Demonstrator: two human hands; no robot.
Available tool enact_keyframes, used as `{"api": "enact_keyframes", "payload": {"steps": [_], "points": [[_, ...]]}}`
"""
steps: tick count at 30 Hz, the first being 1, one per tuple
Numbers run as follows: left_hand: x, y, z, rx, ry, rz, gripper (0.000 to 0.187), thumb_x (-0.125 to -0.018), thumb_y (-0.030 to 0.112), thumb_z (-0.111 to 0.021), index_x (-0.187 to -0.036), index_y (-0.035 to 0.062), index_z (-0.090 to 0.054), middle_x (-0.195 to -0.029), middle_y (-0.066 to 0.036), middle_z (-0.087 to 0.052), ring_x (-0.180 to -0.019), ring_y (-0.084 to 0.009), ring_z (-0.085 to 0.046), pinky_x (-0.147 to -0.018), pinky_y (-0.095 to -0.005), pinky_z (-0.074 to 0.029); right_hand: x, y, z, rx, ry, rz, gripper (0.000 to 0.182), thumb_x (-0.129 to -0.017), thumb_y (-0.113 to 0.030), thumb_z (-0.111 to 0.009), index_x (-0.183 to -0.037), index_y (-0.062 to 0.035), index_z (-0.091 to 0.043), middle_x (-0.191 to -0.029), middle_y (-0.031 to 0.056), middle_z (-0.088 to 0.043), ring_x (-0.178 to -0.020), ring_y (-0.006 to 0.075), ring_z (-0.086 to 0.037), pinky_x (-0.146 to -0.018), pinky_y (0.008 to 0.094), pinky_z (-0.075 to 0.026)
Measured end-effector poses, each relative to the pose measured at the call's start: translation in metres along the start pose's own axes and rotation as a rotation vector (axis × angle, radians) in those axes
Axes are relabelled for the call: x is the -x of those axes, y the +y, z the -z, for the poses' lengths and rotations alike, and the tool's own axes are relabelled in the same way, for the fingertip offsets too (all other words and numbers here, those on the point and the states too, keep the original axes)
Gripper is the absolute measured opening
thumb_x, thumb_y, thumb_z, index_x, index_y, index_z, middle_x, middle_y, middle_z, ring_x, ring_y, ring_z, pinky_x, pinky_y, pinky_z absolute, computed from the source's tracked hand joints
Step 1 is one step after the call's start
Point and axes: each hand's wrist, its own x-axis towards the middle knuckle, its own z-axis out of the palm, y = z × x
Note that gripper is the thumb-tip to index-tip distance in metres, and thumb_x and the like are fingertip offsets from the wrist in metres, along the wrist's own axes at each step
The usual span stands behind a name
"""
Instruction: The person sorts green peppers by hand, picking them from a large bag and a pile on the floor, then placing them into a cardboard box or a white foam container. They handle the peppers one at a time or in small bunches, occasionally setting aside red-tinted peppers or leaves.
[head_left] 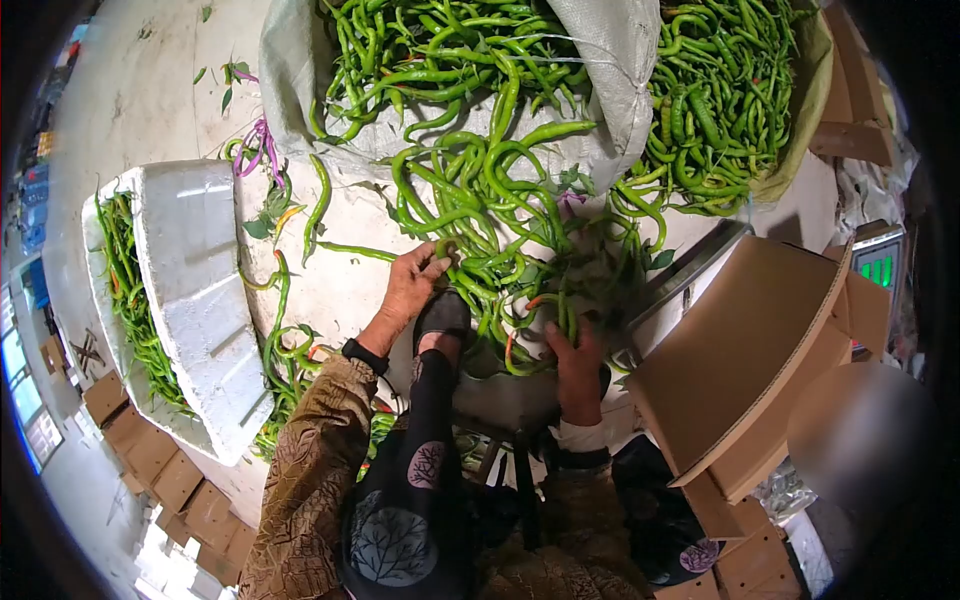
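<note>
A heap of long green chili peppers (490, 215) spills onto the floor from the mouth of a white woven sack (615, 60). At the heap's near left edge, my left hand (408, 285) is closed, thumb and fingers pinching a green chili pepper. My right hand (577, 368) is lower and to the right, its fingers wrapped around several green chili peppers (565, 318) that point upward. A few reddish chilies show among the green ones between the hands. My shoe (443, 315) is between the hands, against the heap.
On the left stands a white foam box (190, 290) with chilies in it. A second full sack (815, 90) stands at upper right. An open cardboard box (735, 350) is at my right, beside a scale with a green display (877, 270). Loose chilies (285, 350) lie left of my leg.
</note>
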Motion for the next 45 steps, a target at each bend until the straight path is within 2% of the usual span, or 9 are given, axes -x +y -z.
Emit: {"api": "enact_keyframes", "payload": {"steps": [7,19,25,27,29,30,34,40,45], "points": [[0.027,0.046,0.013,0.364,-0.134,0.240,0.019,-0.092,0.018,-0.066,-0.098,0.0006,-0.066,-0.081,-0.002,-0.064,-0.069,-0.0079,-0.056,-0.064,-0.0235,-0.048,0.001,-0.004,0.010,-0.098,0.033,-0.086,0.042,-0.093,-0.019,-0.063,-0.130,-0.0029,-0.051,-0.109,0.0063,-0.062,-0.094,0.0167,-0.058,-0.082,0.0314,-0.047],[0.043,0.073,0.038,0.455,-0.098,0.186,0.020,-0.092,0.017,-0.064,-0.101,-0.0009,-0.065,-0.082,-0.003,-0.064,-0.070,-0.0088,-0.058,-0.067,-0.0230,-0.048,-0.008,-0.008,0.034,-0.150,0.057,-0.016,0.040,-0.092,-0.022,-0.063,-0.126,-0.0022,-0.056,-0.113,0.0084,-0.061,-0.102,0.0201,-0.056,-0.093,0.0352,-0.043],[0.051,0.045,0.128,-0.431,-0.297,0.072,0.021,-0.091,0.021,-0.061,-0.102,0.0029,-0.066,-0.079,-0.002,-0.066,-0.073,-0.0169,-0.064,-0.068,-0.0337,-0.051,-0.014,0.004,0.039,-0.053,0.093,0.020,0.039,-0.092,-0.023,-0.064,-0.124,-0.0024,-0.057,-0.109,0.0071,-0.061,-0.098,0.0187,-0.056,-0.089,0.0337,-0.044],[0.070,0.002,0.150,-1.377,-1.004,0.066,0.019,-0.086,0.017,-0.063,-0.103,0.0082,-0.067,-0.082,-0.009,-0.069,-0.078,-0.0292,-0.068,-0.069,-0.0394,-0.053,-0.013,0.006,0.037,-0.055,0.142,0.024,0.038,-0.091,-0.023,-0.064,-0.123,-0.0024,-0.058,-0.106,0.0062,-0.061,-0.094,0.0174,-0.057,-0.085,0.0330,-0.045],[0.083,0.030,0.132,-1.219,-0.939,0.089,0.020,-0.082,0.013,-0.063,-0.102,0.0121,-0.067,-0.087,-0.016,-0.067,-0.083,-0.0381,-0.065,-0.071,-0.0426,-0.053,-0.013,0.007,0.034,-0.059,0.065,0.024,0.037,-0.091,-0.023,-0.064,-0.121,-0.0025,-0.057,-0.101,0.0048,-0.061,-0.089,0.0160,-0.058,-0.079,0.0326,-0.048],[0.079,-0.020,0.137,-1.115,-0.753,-0.097,0.024,-0.082,0.020,-0.063,-0.103,0.0088,-0.065,-0.080,-0.019,-0.066,-0.077,-0.0379,-0.065,-0.067,-0.0445,-0.053,-0.010,0.004,0.030,-0.060,0.069,0.023,0.037,-0.091,-0.023,-0.064,-0.121,-0.0025,-0.057,-0.101,0.0048,-0.061,-0.089,0.0160,-0.058,-0.079,0.0326,-0.048],[0.022,0.043,0.039,-0.787,-0.121,-0.476,0.043,-0.075,0.001,-0.063,-0.117,0.0104,-0.062,-0.091,-0.014,-0.059,-0.083,-0.0345,-0.059,-0.068,-0.0420,-0.050,-0.001,-0.007,0.006,-0.033,0.054,-0.019,0.028,-0.090,-0.017,-0.065,-0.114,-0.0030,-0.060,-0.090,0.0013,-0.059,-0.076,0.0113,-0.055,-0.066,0.0280,-0.047],[-0.033,0.018,-0.023,-1.092,-0.042,-0.641,0.023,-0.075,0.008,-0.058,-0.098,0.0095,-0.063,-0.085,-0.009,-0.052,-0.083,-0.0284,-0.054,-0.072,-0.0385,-0.046,0.003,-0.012,0.006,-0.030,-0.005,-0.020,0.032,-0.093,-0.021,-0.064,-0.118,-0.0030,-0.058,-0.099,0.0040,-0.062,-0.082,0.0133,-0.058,-0.068,0.0296,-0.048],[-0.029,0.030,-0.012,-1.028,-0.166,-0.815,0.019,-0.073,0.013,-0.062,-0.091,0.0096,-0.058,-0.081,-0.010,-0.050,-0.082,-0.0280,-0.053,-0.078,-0.0389,-0.040,0.007,-0.019,0.005,-0.121,0.066,0.020,0.023,-0.089,-0.015,-0.066,-0.109,-0.0041,-0.061,-0.082,-0.0010,-0.055,-0.071,0.0085,-0.050,-0.065,0.0253,-0.043]]}}
